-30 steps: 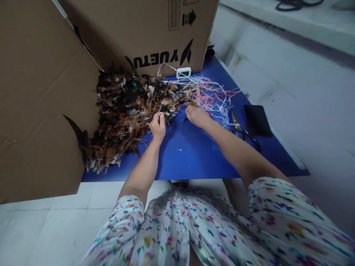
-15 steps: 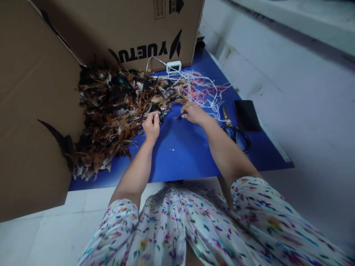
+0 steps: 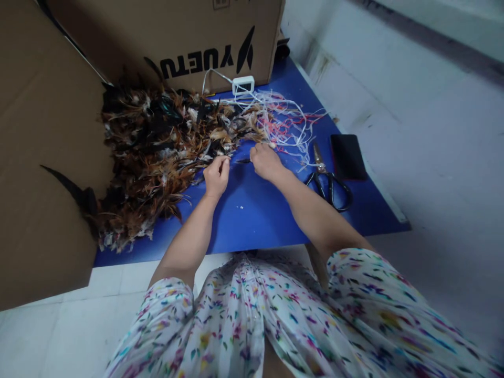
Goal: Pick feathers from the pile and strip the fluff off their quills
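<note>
A big heap of brown, black and white feathers (image 3: 157, 152) lies on the left part of a blue table (image 3: 260, 215). My left hand (image 3: 216, 176) is at the heap's right edge, its fingers pinched on a thin feather quill. My right hand (image 3: 265, 161) is a short way to the right, closed, with a small dark feather tip (image 3: 243, 161) sticking out toward the left hand. Just behind the right hand lies a tangle of white and red strings (image 3: 287, 126).
Black-handled scissors (image 3: 326, 181) and a dark flat phone-like thing (image 3: 347, 156) lie right of my right hand. A cardboard box (image 3: 177, 37) stands at the back, a cardboard sheet (image 3: 43, 152) on the left. A small white device (image 3: 243, 85) with a cord sits by the box.
The camera has tilted, so everything sits lower left in the picture. My hands have drawn closer together at the edge of the feather heap.
</note>
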Demonstrator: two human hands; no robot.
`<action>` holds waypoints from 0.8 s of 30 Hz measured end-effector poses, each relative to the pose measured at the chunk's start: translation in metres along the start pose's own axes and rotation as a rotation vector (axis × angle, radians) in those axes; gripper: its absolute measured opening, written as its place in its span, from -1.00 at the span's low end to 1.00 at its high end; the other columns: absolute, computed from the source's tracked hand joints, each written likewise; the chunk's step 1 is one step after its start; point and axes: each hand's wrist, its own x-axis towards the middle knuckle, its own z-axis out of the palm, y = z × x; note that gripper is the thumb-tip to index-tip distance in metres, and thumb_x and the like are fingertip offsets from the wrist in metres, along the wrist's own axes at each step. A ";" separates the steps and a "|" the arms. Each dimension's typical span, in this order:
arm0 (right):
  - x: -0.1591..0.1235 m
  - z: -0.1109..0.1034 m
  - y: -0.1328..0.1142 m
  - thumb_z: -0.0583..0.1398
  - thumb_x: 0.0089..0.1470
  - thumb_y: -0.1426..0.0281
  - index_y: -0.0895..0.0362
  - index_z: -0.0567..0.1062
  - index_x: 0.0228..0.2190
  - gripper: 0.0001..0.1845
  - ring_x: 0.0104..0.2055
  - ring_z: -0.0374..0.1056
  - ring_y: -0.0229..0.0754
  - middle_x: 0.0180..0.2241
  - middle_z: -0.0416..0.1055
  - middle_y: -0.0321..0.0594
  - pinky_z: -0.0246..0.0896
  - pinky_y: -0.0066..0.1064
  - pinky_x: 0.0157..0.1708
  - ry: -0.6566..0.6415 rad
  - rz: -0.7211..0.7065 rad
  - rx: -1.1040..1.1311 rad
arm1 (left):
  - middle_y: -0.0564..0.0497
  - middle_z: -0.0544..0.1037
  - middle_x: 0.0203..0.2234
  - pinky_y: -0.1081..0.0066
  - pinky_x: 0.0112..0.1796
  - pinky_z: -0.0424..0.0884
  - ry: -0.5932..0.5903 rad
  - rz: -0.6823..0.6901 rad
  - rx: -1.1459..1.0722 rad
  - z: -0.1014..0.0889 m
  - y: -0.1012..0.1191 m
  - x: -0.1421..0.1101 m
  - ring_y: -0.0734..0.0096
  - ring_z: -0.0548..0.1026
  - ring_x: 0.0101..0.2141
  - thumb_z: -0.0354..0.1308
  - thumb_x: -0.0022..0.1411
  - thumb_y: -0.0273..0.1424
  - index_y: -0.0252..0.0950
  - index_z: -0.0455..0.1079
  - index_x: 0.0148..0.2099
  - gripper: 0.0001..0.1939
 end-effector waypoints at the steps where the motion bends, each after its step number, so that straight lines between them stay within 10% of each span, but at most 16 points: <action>1: -0.001 0.000 -0.001 -0.03 0.17 0.64 0.39 0.47 -0.04 -0.60 0.07 0.31 0.15 -0.01 0.41 0.24 0.23 -0.11 0.02 0.002 0.002 0.002 | -0.01 0.56 -0.49 0.42 -0.37 0.36 -0.018 0.012 -0.001 0.001 0.000 -0.001 0.44 0.44 -0.52 -0.02 0.38 -0.17 -0.25 0.50 -0.26 -0.65; 24: -0.007 0.005 0.002 0.09 0.24 0.46 0.24 0.52 -0.16 -0.78 -0.07 0.40 0.03 -0.13 0.50 0.05 0.25 -0.21 0.00 0.014 0.028 0.210 | -0.02 0.65 -0.33 0.40 -0.22 0.43 -0.614 0.034 -0.169 0.004 0.028 -0.035 0.40 0.57 -0.35 0.02 0.37 -0.36 -0.26 0.53 -0.17 -0.76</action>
